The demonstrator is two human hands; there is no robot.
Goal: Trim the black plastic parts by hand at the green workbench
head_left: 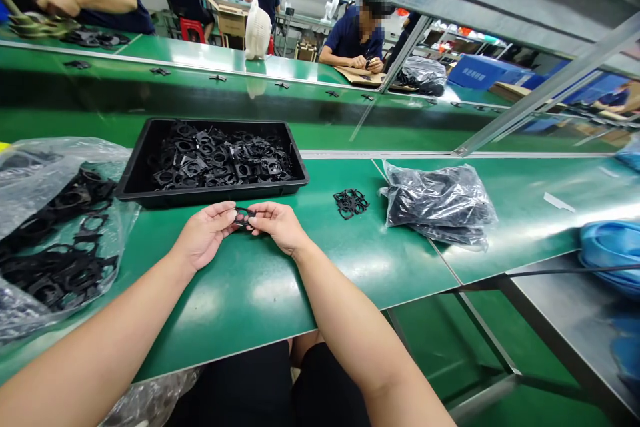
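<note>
Both of my hands meet just in front of a black tray (215, 196) heaped with black plastic parts. Between them is a small black ring-shaped part (243, 216). My left hand (207, 233) pinches its left side, and my right hand (278, 225) grips its right side with thumb and fingers. A small pile of similar black parts (351, 203) lies on the green table (250, 293), right of my hands. At the left, an open clear plastic bag (125, 213) holds more black parts (60, 267).
Filled plastic bags (440, 197) lie on the table at the right. Behind the tray runs a green conveyor (200, 97) with spaced black parts. A metal post (530, 93) slants up at the right; blue bundled material (610, 250) sits beyond. People work across the line.
</note>
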